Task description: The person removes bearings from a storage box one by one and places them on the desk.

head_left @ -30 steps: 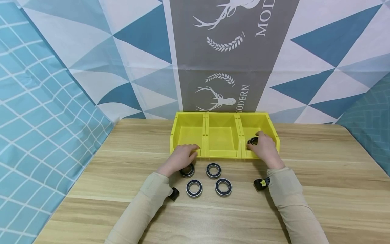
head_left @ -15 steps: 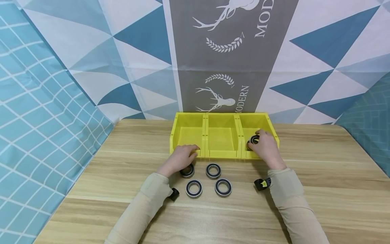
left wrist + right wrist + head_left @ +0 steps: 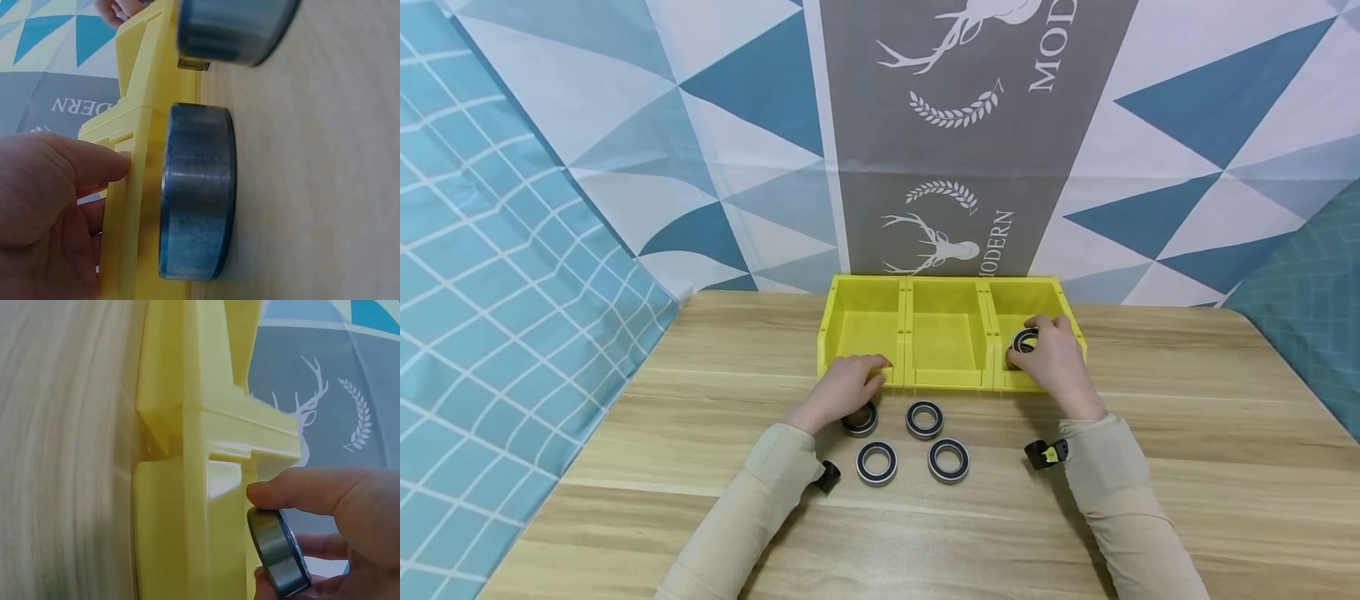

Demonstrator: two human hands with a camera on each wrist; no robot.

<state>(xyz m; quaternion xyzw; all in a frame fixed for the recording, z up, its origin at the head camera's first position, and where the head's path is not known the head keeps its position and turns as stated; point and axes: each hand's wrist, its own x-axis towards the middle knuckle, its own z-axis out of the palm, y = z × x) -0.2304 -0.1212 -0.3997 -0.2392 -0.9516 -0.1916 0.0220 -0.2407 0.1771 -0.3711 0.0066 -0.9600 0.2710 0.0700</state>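
In the head view, my right hand point(image 3: 1058, 365) pinches a ball bearing point(image 3: 1024, 339) over the right compartment of a yellow three-part bin point(image 3: 950, 379). The right wrist view shows that bearing point(image 3: 279, 553) tilted between thumb and fingers, just behind the front wall. A dark shape shows under it; I cannot tell whether it is a second bearing. My left hand point(image 3: 842, 387) holds the front lip of the left compartment, thumb point(image 3: 103, 161) on the lip and fingers behind it. One bearing point(image 3: 862, 419) lies partly under this hand.
More bearings lie flat on the wooden table point(image 3: 1000, 533) before the bin: one bearing point(image 3: 924, 420) near its front, another bearing point(image 3: 877, 463) and a third bearing point(image 3: 949, 461) closer to me. Patterned cloth point(image 3: 760, 125) hangs behind the bin.
The bearing in my right hand has risen slightly and tilted more upright. The left hand and the bearings on the table have stayed in place.
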